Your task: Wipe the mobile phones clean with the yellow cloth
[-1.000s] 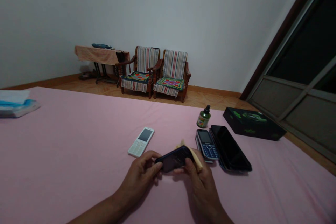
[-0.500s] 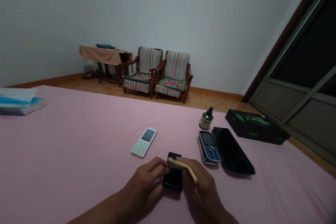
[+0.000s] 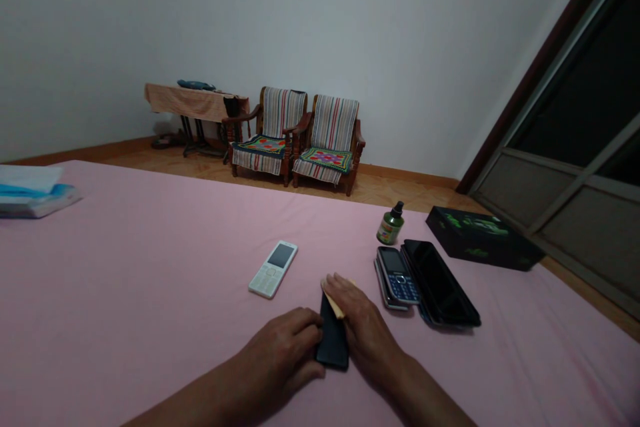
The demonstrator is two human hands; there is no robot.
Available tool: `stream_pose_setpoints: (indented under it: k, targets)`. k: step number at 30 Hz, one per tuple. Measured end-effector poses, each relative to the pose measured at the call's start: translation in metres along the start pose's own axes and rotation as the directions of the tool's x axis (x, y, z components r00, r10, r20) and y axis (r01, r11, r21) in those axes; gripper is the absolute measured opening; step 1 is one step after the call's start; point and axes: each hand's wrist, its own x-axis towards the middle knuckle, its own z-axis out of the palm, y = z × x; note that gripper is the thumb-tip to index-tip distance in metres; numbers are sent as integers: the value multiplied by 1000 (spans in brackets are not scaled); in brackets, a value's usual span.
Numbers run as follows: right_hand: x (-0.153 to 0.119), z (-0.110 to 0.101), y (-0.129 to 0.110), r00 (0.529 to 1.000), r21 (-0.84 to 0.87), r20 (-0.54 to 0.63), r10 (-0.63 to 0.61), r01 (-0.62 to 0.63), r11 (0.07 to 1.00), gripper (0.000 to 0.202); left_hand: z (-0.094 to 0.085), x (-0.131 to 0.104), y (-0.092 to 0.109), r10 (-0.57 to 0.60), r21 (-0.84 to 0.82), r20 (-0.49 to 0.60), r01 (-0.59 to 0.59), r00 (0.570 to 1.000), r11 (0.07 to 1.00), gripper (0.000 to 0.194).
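Note:
A black phone (image 3: 333,341) lies on the pink cloth, between my two hands. My left hand (image 3: 287,350) grips its left edge with bent fingers. My right hand (image 3: 357,313) presses a folded yellowish cloth (image 3: 334,307) against the phone's upper part, fingers over the cloth. The far end of the phone is covered by the cloth and fingers. Beyond my left hand lies a white keypad phone (image 3: 273,269). To the right of my right hand, a dark blue keypad phone (image 3: 399,275) rests on another phone, beside a black tablet-like device (image 3: 443,283).
A green spray bottle (image 3: 391,223) stands behind the stacked phones. Further right is a black box (image 3: 483,237) with green print. A plastic-wrapped packet (image 3: 37,193) sits at the far left of the pink-covered surface (image 3: 150,267). Two wooden armchairs (image 3: 327,140) stand by the wall.
My right hand has flattened and moved the cloth down onto the phone's far part. The phone now shows a plain, duller dark face and is slightly turned. My left hand still holds its left side.

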Motion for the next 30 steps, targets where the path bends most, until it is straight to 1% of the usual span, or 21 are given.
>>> stream_pose_setpoints:
  k: [4, 6, 8, 10, 12, 13, 14, 15, 16, 18, 19, 20, 22, 24, 26, 30]
  targets:
    - [-18, -3, -12, 994, -43, 29, -106, 107, 993, 60, 2, 0, 0, -2, -3, -8, 2, 1000, 1000, 12]
    - [-27, -6, -20, 989, -64, 54, -140, 143, 988, 67, 3, 1, 0, 9, -29, -23, -9, 1000, 1000, 13]
    - [-33, -9, -28, 983, -70, 76, -167, 172, 983, 68, 3, 1, -1, 10, -47, -46, -12, 999, 999, 14]
    - [-36, -14, -36, 974, -69, 77, -213, 218, 974, 59, 4, 2, 0, 0, -50, -66, -4, 998, 999, 14]
    - [-36, -19, -44, 969, -35, 53, -242, 244, 969, 41, 5, 2, 0, -8, -59, -79, 4, 997, 998, 13]
    - [-36, -21, -48, 973, -4, 31, -228, 228, 974, 32, 5, 2, 0, -8, -68, -87, 2, 996, 998, 12]
    - [-36, -24, -51, 982, 28, 3, -187, 187, 982, 27, 5, 2, 0, -3, -74, -95, -4, 996, 997, 15]
    - [-36, -25, -52, 991, 56, -25, -130, 131, 990, 25, 6, 2, -1, 4, -75, -102, -12, 995, 997, 22]
    - [-36, -26, -53, 997, 72, -54, -61, 65, 995, 25, 6, 2, -2, 11, -69, -106, -19, 994, 997, 33]
    - [-35, -27, -51, 991, 56, -111, 75, -69, 996, 26, 9, 3, -5, 31, -38, -109, -36, 994, 999, 57]
    - [-34, -27, -48, 982, 31, -138, 132, -128, 991, 27, 10, 3, -5, 38, -18, -108, -40, 993, 999, 64]
    - [-33, -26, -45, 969, 3, -163, 188, -190, 982, 28, 12, 4, -6, 38, 2, -107, -38, 994, 999, 66]
    - [-27, -25, -38, 941, -48, -196, 276, -290, 956, 30, 16, 6, -5, 22, 47, -110, -17, 994, 999, 62]
    - [-18, -24, -33, 919, -72, -214, 331, -353, 933, 32, 18, 7, -3, -3, 101, -126, 15, 992, 995, 59]
    - [-8, -24, -30, 908, -66, -229, 352, -375, 924, 34, 21, 7, -2, -7, 164, -154, 33, 988, 986, 58]
    - [9, -22, -25, 895, -59, -273, 352, -381, 923, 38, 22, 4, -4, 2, 273, -239, 65, 971, 960, 50]
